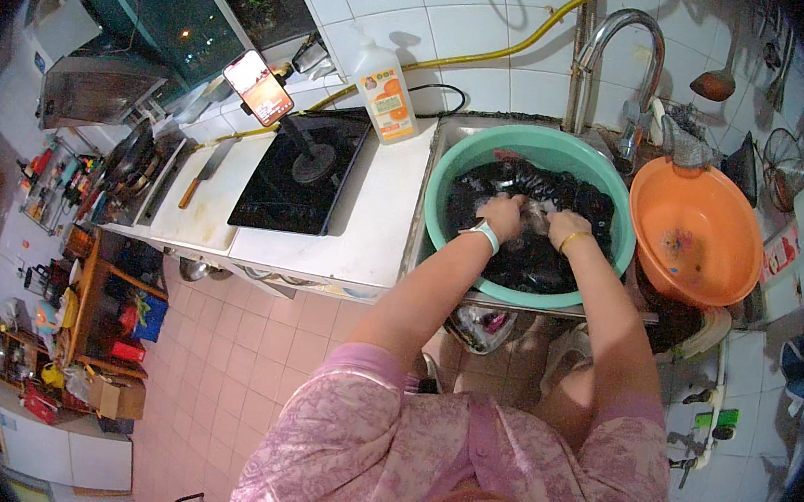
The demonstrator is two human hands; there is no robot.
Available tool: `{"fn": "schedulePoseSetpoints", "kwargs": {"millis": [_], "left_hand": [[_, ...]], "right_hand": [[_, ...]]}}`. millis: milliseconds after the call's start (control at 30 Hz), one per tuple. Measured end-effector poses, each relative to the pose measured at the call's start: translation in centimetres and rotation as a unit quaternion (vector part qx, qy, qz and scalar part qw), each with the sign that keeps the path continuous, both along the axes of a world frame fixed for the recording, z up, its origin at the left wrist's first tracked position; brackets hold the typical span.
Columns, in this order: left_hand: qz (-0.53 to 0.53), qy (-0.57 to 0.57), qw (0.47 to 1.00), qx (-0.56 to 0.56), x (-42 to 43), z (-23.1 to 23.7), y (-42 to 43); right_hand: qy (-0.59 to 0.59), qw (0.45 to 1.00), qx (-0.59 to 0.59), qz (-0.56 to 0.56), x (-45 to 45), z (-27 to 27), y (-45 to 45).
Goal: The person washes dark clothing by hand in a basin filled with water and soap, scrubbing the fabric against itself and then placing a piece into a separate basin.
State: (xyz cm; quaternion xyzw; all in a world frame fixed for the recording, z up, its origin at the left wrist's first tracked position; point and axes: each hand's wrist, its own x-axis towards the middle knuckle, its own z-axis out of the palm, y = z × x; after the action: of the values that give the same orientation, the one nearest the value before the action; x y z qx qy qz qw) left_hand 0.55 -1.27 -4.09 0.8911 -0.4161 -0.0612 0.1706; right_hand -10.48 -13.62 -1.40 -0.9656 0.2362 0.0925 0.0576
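A large green plastic basin (438,254) sits in the metal sink and holds dark wet fabric (531,267). My left hand (503,216), with a pale watch on its wrist, is down in the basin with its fingers curled at the fabric. Close to its right, my right hand (568,228), with a gold-coloured bangle at the wrist, is also curled in the basin. A lighter, shiny patch shows between the two hands; whether it is cloth or water, I cannot tell. The fingertips are partly hidden, so the exact grip of each hand is unclear.
An orange basin (706,258) stands right of the green one, beneath a chrome faucet (657,50). To the left are a plastic bottle (388,97), a black induction cooktop (291,197), a phone (258,88) on a stand and a knife (205,174) on a cutting board (219,222).
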Motion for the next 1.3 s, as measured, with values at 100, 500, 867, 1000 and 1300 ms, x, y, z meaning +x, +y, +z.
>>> {"fn": "schedulePoseSetpoints", "kwargs": {"millis": [100, 500, 867, 1000, 1300], "left_hand": [[0.024, -0.029, 0.999, 0.012, 1.8, -1.5, -0.1], [-0.010, -0.117, 0.952, -0.283, -0.9, 4.7, 1.6], [-0.065, -0.105, 0.991, 0.056, -0.5, 1.0, -0.1], [-0.041, -0.083, 0.975, -0.202, -1.3, 3.6, 1.1], [-0.057, 0.008, 0.916, -0.397, -2.7, 6.1, 1.5]], "right_hand": [[-0.019, 0.999, 0.030, 0.002, 0.9, 1.5, 0.4], [-0.303, 0.946, 0.102, 0.042, -1.6, 5.1, -2.8], [0.016, 0.993, 0.066, 0.101, -0.3, -0.5, -2.5], [-0.155, 0.975, 0.160, 0.020, -0.9, 3.3, -1.2], [-0.332, 0.910, 0.229, 0.098, 0.6, 2.2, 0.0]]}}
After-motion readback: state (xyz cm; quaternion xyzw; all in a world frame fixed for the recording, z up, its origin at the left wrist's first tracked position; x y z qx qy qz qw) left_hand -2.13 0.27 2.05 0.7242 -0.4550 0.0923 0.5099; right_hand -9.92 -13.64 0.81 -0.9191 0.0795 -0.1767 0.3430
